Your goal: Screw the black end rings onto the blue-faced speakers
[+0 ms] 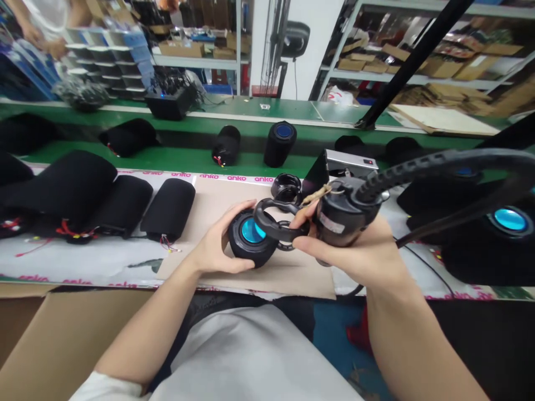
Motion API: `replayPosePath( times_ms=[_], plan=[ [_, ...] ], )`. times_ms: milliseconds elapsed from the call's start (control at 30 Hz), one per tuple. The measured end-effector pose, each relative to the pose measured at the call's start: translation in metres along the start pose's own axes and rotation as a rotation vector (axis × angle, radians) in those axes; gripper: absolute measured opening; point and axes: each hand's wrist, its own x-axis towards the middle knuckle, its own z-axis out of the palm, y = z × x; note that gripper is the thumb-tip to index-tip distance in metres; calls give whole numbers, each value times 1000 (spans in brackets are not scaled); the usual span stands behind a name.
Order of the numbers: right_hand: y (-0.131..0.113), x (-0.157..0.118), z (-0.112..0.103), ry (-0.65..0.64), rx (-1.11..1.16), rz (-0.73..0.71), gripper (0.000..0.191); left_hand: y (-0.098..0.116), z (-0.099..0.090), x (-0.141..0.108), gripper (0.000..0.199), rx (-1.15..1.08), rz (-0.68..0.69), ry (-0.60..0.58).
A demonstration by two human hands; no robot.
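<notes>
Green assembly table [175, 159] carries a cardboard sheet [267, 284]; over that sheet, the left hand [217, 239] grasps a black cylindrical speaker [240, 248], blue end upward, while the right hand [346, 253] clenches a black hose-fed tool [343, 217], its loop reaching over the speaker.

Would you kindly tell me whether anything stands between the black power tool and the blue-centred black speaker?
Yes, a black looped strap crosses the upper edge of the speaker, between it and the tool in the right hand.
</notes>
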Motion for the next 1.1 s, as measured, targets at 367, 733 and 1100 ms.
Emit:
replayPosePath(
  times_ms=[367, 733, 1100],
  plan=[
    [31, 5, 32, 284, 371, 309, 52, 2, 42, -20, 129, 155, -122, 426],
    [6, 3, 5, 19, -37, 91, 38, 4, 11, 3, 92, 314, 166, 194],
    [6, 28, 3, -309, -195, -57, 40, 16, 12, -2, 129, -4, -207, 82]
  ],
)
